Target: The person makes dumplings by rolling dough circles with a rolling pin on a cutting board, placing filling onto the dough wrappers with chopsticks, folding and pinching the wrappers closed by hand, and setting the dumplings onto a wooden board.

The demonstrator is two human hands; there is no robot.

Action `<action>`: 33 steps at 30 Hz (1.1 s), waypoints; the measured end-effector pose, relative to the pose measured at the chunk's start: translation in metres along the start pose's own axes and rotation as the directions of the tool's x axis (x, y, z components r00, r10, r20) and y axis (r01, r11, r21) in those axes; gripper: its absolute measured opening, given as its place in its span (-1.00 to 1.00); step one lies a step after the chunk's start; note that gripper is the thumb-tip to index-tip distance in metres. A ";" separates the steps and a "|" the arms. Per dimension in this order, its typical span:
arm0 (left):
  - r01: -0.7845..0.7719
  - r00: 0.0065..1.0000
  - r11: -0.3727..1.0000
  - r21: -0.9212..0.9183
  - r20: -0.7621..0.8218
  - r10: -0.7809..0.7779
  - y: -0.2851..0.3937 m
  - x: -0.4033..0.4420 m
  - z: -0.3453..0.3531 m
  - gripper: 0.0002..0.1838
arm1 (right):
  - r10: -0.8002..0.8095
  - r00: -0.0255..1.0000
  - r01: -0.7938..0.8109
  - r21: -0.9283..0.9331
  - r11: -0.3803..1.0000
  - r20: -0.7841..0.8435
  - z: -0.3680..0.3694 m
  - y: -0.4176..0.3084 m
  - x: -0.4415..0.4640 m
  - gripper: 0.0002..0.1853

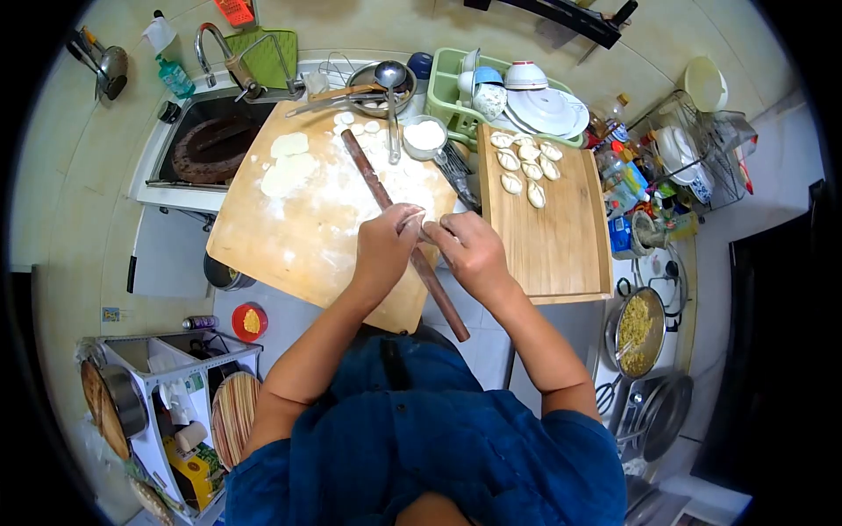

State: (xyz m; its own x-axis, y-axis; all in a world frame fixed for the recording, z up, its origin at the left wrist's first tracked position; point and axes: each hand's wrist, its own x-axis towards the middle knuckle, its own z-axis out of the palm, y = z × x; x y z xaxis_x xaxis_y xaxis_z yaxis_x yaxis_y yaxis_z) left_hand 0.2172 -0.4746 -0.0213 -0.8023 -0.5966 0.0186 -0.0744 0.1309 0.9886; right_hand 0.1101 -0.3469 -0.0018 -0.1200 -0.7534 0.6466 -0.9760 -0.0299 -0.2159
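My left hand [387,246] and my right hand [471,249] meet above the front right of a floured wooden board [263,230]. Between their fingertips they pinch a small piece of pale dough [416,216], mostly covered by the fingers. A dark rolling pin [443,300] lies diagonally across the board beneath my hands, its lower end past the board's edge. Flattened dough pieces [288,175] rest at the board's left, and small dough discs [372,127] near its back. To the right, a wooden tray [544,251] bears several folded dumplings [536,195].
Behind the board are a flour bowl [424,137], a metal bowl with a ladle [392,77] and a green dish rack [449,66]. A sink [180,131] is at left. A pan of yellow filling [637,331] stands at right, a red bowl [251,322] below left.
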 end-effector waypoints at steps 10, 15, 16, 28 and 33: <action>-0.534 0.841 0.713 0.455 0.201 0.502 -0.009 0.030 -0.008 -0.69 | 0.466 0.883 -0.466 0.209 0.860 0.054 0.018 0.012 0.028 -0.79; -0.128 0.991 0.991 -0.030 0.045 0.130 -0.018 0.049 -0.020 -0.64 | 0.615 0.777 -0.626 0.280 0.728 0.136 0.025 0.012 0.040 -0.88; 0.004 1.000 0.968 -0.251 0.030 0.004 -0.027 0.055 -0.025 -0.56 | 0.628 0.765 -0.639 0.290 0.712 0.143 0.028 0.011 0.042 -0.89; 0.550 0.826 0.117 -0.827 0.517 -0.225 -0.068 0.095 -0.019 -0.18 | 0.341 0.939 -0.342 -0.014 0.940 -0.050 0.106 0.015 0.045 -0.80; 0.540 0.840 0.244 -0.806 0.496 -0.221 -0.083 0.104 -0.026 -0.18 | 0.307 0.951 -0.309 -0.030 0.951 -0.043 0.118 0.018 0.049 -0.81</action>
State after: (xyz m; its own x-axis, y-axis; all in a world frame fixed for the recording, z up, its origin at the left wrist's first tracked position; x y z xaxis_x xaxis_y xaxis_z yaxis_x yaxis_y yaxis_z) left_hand 0.1551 -0.5677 -0.0975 -0.9511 -0.1375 -0.2767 0.0259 -0.9279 0.3719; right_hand 0.1085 -0.4620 -0.0603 -0.4219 -0.6973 0.5795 -0.8962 0.2239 -0.3830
